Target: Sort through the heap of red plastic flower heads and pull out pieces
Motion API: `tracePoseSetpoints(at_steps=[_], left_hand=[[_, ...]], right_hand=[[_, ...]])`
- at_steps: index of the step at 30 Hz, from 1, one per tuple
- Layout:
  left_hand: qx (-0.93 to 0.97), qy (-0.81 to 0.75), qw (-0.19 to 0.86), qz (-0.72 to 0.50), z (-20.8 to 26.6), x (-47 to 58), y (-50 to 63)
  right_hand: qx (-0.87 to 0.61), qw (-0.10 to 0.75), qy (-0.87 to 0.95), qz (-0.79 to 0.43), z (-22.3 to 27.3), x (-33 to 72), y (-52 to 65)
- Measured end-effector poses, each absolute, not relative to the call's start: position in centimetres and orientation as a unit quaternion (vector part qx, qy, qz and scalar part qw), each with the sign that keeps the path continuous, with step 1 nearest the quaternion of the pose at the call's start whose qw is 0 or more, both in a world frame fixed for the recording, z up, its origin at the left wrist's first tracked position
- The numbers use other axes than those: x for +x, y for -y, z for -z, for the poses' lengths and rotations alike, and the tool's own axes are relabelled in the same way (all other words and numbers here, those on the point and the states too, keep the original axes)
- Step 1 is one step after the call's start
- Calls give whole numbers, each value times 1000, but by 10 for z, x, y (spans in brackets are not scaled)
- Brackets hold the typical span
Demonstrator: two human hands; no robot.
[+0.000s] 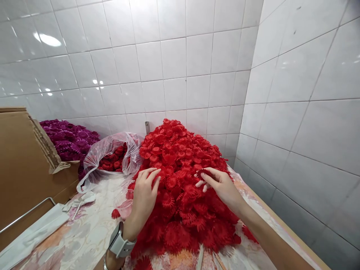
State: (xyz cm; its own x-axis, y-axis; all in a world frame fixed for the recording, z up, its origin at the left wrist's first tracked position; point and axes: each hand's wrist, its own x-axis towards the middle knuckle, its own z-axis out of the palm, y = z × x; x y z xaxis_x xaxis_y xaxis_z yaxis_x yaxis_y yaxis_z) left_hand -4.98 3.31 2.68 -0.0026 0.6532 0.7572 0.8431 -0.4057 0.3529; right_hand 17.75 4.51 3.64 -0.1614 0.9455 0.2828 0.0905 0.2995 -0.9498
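Observation:
A tall heap of red artificial flower heads (180, 187) spreads across the table in front of me. Between the thumb and fingers of my right hand (219, 183), above the right part of the heap, is a darker red flower head (200, 173). My left hand (145, 191) is over the heap's left side, its fingers curved and a gap between thumb and fingertips. I see nothing in that hand. A watch with a pale strap (120, 242) is on the left wrist.
Left of the heap sits a clear plastic bag (92, 159) of dark red flower heads. Purple flowers (71, 140) are piled behind a cardboard box (25, 157). A small clear cup (125, 208) stands by my left wrist. Tiled walls (174, 60) close off the back and right.

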Motion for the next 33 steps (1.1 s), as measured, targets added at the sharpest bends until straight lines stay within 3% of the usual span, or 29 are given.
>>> tracePoseSetpoints(at_steps=[11, 19, 24, 26, 30, 33], left_hand=[[-775, 423, -72, 464, -24, -3, 1], [-784, 393, -54, 478, -20, 0, 0], [-741, 454, -45, 493, -24, -2, 2], [-702, 506, -32, 501, -28, -12, -3], [-614, 584, 16, 531, -33, -40, -20], [-630, 595, 43, 498, -34, -47, -29]], right_hand=[[-364, 452, 619, -529, -27, 153, -29], [-380, 402, 628, -547, -24, 153, -26], [-310, 349, 682, -563, -33, 162, -28], [-321, 361, 689, -541, -39, 173, -34], [-429, 493, 616, -439, -47, 197, -48], [-429, 517, 606, -425, -45, 195, -47]])
